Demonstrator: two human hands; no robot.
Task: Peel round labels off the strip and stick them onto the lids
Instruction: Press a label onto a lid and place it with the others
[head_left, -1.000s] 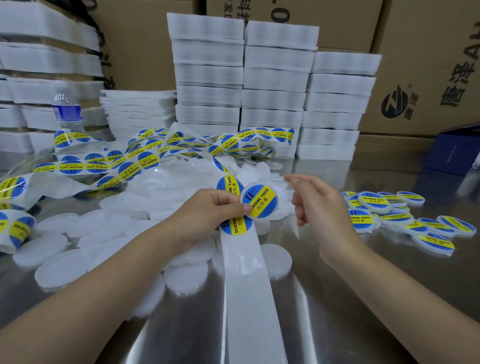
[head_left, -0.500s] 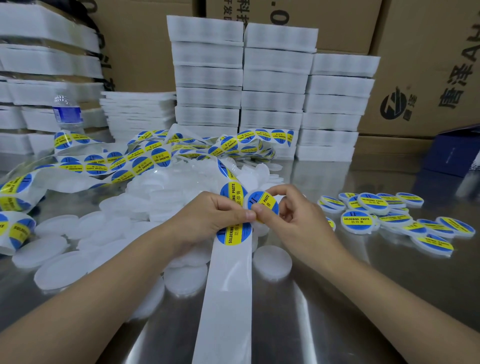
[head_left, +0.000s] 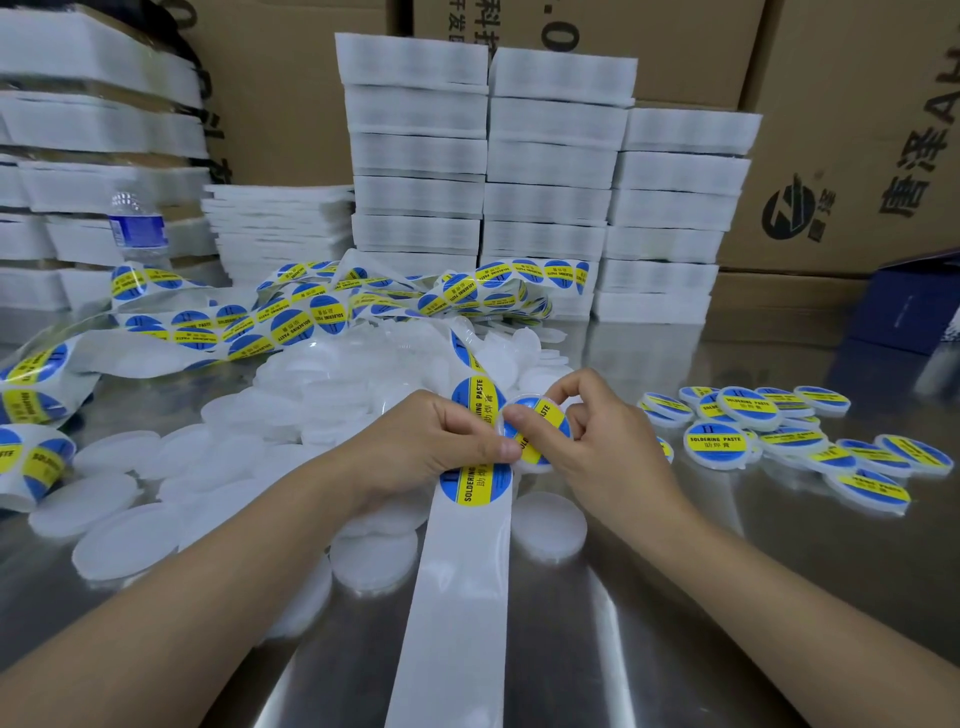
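- Head view, and there's movement: since half a second ago the right hand (head_left: 608, 441) has tucked in lower against the left hand (head_left: 431, 447). The round blue-and-yellow paper label (head_left: 537, 428), pinched between them back then, now lies flat on a round translucent white plastic lid (head_left: 545, 466), just right of frame centre.
- Right hand: thumb and fingers curl round the lid's rim and grip it above the table.
- Left hand: the thumb tip presses on the left edge of the label. The other fingers curl under the long white paper backing strip (head_left: 457, 597) and grip it.
- The strip runs from the hands straight down to the bottom edge of the frame. One unpeeled sticker (head_left: 475, 483) sits just below the left thumb.
- A bare lid (head_left: 548, 525) lies on the shiny steel table (head_left: 675, 623), touching the strip's right side.
- Centre left: a heap of plain white lids (head_left: 311, 415). Above it lies a loose tangle of sticker strip (head_left: 311, 322).
- Right of frame: finished labelled lids (head_left: 727, 441) lie in a scattered cluster.
- Across the top: stacks of white foam trays (head_left: 545, 156) stand in front of brown cardboard cartons (head_left: 857, 130).
- Upper left: a clear water bottle (head_left: 137, 228).
- Far right: a dark blue box (head_left: 909, 306).
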